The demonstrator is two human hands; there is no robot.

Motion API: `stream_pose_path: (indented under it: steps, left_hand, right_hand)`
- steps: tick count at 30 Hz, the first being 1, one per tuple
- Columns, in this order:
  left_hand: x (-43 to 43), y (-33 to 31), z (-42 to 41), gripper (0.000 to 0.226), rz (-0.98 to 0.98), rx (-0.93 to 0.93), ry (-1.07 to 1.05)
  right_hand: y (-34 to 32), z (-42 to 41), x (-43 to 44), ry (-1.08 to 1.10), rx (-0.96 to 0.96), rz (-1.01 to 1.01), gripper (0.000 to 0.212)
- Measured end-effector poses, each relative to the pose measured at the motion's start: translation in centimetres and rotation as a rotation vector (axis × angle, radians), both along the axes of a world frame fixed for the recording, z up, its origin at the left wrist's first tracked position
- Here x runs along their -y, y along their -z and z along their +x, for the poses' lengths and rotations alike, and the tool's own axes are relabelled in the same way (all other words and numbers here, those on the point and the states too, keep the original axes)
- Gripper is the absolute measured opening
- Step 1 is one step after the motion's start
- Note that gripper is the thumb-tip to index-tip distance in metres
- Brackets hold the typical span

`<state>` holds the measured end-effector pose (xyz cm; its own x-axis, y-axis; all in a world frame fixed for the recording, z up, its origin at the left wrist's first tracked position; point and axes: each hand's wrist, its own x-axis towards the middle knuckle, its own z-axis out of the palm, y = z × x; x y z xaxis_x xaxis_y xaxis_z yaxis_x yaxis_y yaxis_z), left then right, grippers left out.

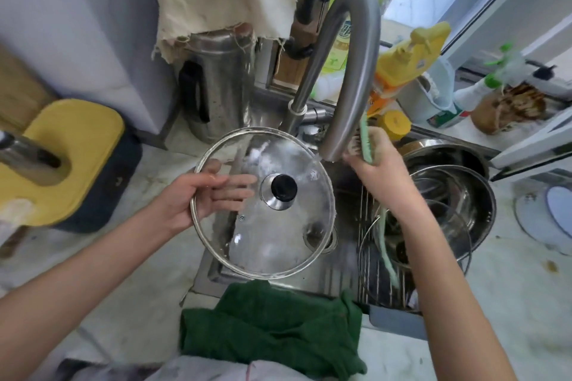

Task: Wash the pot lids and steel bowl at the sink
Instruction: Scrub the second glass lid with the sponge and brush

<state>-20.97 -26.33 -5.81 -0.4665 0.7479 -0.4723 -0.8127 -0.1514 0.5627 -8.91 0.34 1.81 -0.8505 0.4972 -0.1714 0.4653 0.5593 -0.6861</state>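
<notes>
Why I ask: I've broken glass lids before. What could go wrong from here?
1. The wet-looking lid lies on the left hand's flat fingers above the sink; it might slide off and crack.
2. The right hand holds the brush right beside the faucet spout; a scrubbing stroke could knock it.

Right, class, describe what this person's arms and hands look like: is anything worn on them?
No sleeve shows on the left arm or the right arm; both are bare up to the frame edge. The left hand and right hand wear no gloves, and no ring, watch or bracelet is visible.
</notes>
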Motion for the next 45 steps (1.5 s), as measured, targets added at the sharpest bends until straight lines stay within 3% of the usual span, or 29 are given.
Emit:
stream_pose_path:
  steps: [2, 4, 6, 8, 13, 17, 20, 24, 28, 32, 36, 38, 40, 42, 43, 45]
  left_hand:
    - [0.0, -0.1, 0.0, 0.056, -0.015, -0.040, 0.017]
    - [-0.1, -0.3, 0.2, 0.076, -0.034, -0.073, 0.051]
    - [-0.1, -0.4, 0.6, 0.100, -0.041, -0.090, 0.099]
    - [-0.2, -0.7, 1.0, 0.105, -0.037, -0.092, 0.109]
    - [-1.0, -1.4, 2.3, 0.096, -0.101, -0.159, 0.148]
    - [-0.9, -1.6, 2.5, 0.107, -0.074, -0.129, 0.104]
    - [-1.4, -1.7, 2.6, 0.104, -0.079, -0.154, 0.106]
    - [-1.6, -2.0, 2.7, 0.098, -0.065, -0.127, 0.098]
    - [-1.4, -1.9, 2.7, 0.101, -0.051, -0.130, 0.083]
    - [-1.2, -2.0, 2.8, 0.100, -0.041, -0.169, 0.098]
    - [-1.4, -2.1, 3.0, 0.102, -0.021, -0.116, 0.062]
    - [-1.2, -2.2, 3.1, 0.097, -0.023, -0.133, 0.088]
    - [-1.0, -2.4, 3.1, 0.085, -0.015, -0.151, 0.108]
    - [-1.1, -2.5, 3.0, 0.079, -0.001, -0.121, 0.088]
    - [-1.1, -2.6, 3.0, 0.078, 0.006, -0.106, 0.077]
    - [-1.1, -2.8, 2.9, 0.077, 0.013, -0.133, 0.091]
  right_hand:
    - [0.3, 0.0, 0.7, -0.075, 0.159, -0.029, 0.064]
    - [2.0, 0.1, 0.8, -0.142, 0.258, 0.036, 0.054]
    - [3.7, 0.0, 0.5, -0.135, 0.211, 0.025, 0.042]
    - [4.4, -0.6, 1.2, -0.144, 0.154, -0.038, 0.035]
    - [4.3, -2.0, 3.0, -0.340, 0.051, -0.058, 0.022]
    - [4.9, -1.6, 1.0, -0.137, 0.018, 0.024, 0.015]
    - [4.2, -2.1, 2.6, -0.298, 0.021, 0.012, 0.028]
    - [4.4, -2.3, 0.2, -0.123, 0.027, 0.025, 0.010]
    - [3.8, -1.5, 2.2, -0.357, 0.009, 0.016, 0.033]
    - [4.9, -1.6, -0.4, -0.160, -0.007, -0.017, 0.017]
    - [4.1, -1.4, 2.7, -0.407, -0.087, -0.103, 0.032]
    - [3.9, -1.8, 1.0, -0.340, -0.034, -0.109, 0.018]
    - [3.8, -1.8, -0.1, -0.254, -0.035, -0.132, 0.026]
    - [3.2, -1.6, 1.1, -0.393, -0.046, -0.181, 0.023]
    - [3.0, -1.6, 1.8, -0.480, -0.041, -0.196, 0.031]
    - [2.5, -1.8, 1.1, -0.521, 0.011, -0.198, 0.028]
